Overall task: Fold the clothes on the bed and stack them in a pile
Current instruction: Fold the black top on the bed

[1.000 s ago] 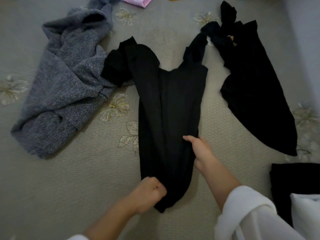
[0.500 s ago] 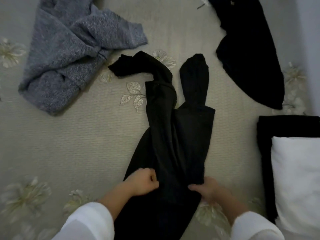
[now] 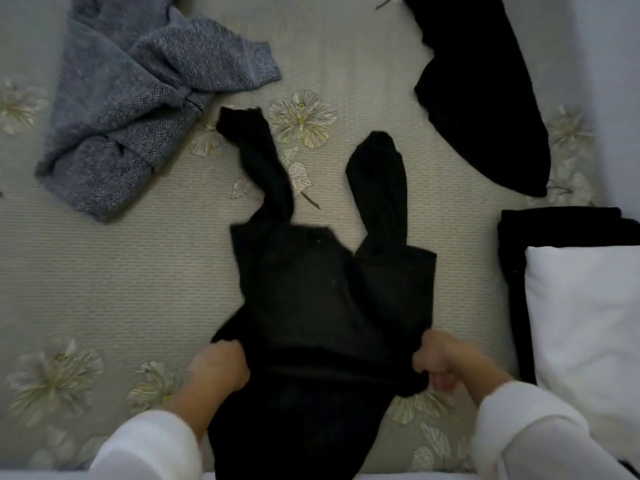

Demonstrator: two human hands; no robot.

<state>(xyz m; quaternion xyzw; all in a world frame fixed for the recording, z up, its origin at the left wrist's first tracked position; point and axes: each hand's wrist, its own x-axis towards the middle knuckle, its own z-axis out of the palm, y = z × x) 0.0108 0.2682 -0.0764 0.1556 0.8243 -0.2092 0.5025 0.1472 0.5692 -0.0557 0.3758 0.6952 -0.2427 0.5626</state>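
Note:
A black garment (image 3: pixel 329 289) lies lengthwise on the bed in front of me, its two narrow ends pointing away. My left hand (image 3: pixel 218 368) grips its left edge with curled fingers. My right hand (image 3: pixel 443 362) pinches its right edge. The garment's near end hangs toward the bed's edge between my white sleeves. A crumpled grey knit sweater (image 3: pixel 138 98) lies at the far left. Another loose black garment (image 3: pixel 485 98) lies at the far right. A folded black piece (image 3: pixel 540 230) with a folded white piece (image 3: pixel 588 323) on top forms a pile at the right.
The bed cover (image 3: pixel 104 271) is grey-beige with pale flower prints. A pale wall (image 3: pixel 609 64) runs along the right side. The bed's near edge lies just below my forearms.
The black garment has been pulled toward me and spread wider. Both hands moved apart to its left and right edges, and the view shifted down toward the near bed edge.

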